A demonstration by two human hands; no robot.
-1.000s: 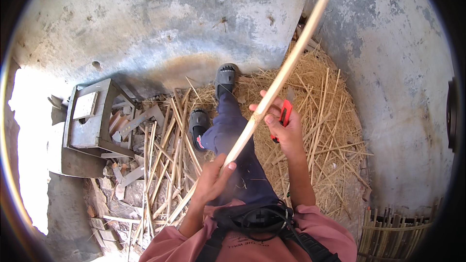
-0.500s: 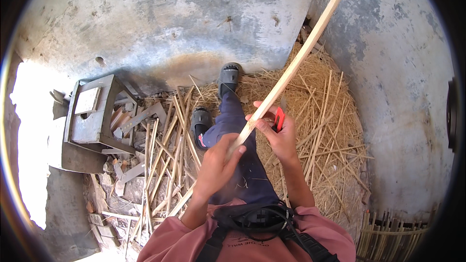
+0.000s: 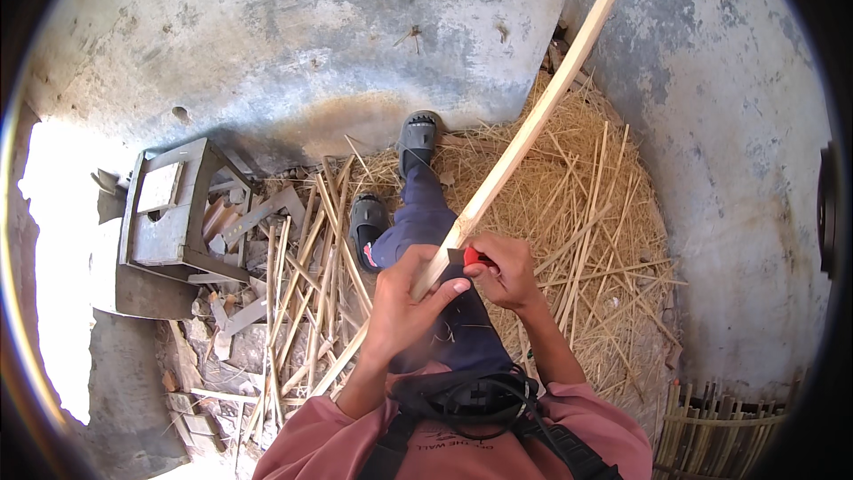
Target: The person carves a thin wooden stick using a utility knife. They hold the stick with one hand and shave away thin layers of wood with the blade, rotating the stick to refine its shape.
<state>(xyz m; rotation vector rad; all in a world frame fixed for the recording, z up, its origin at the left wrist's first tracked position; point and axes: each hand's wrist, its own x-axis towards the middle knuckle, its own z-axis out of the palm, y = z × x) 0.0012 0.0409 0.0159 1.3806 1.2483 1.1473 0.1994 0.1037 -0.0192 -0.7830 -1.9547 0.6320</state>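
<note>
A long pale wooden strip (image 3: 539,120) runs slantwise from the upper right down across my lap, passing through my left hand (image 3: 402,304). The fingers of that hand are wrapped round it, with the thumb reaching toward the blade. My right hand (image 3: 506,272) is closed on a red-handled knife (image 3: 477,257). Its short, wide, dark blade lies against the strip or just beside it, close above my left thumb. I cannot tell whether the edge is biting into the wood. A rough, notched-looking spot shows on the strip just above the blade.
Straw and thin shavings (image 3: 586,204) cover the floor ahead and to the right. Several loose strips (image 3: 306,276) lie in a heap at left, beside a worn wooden box (image 3: 173,204) and rubble. A slatted bamboo piece (image 3: 720,427) stands lower right. Walls (image 3: 355,36) enclose the corner.
My right hand has swung down and left, bringing the knife from beside the strip to its surface near my left hand. The strip has shifted slightly; my left hand keeps its grip.
</note>
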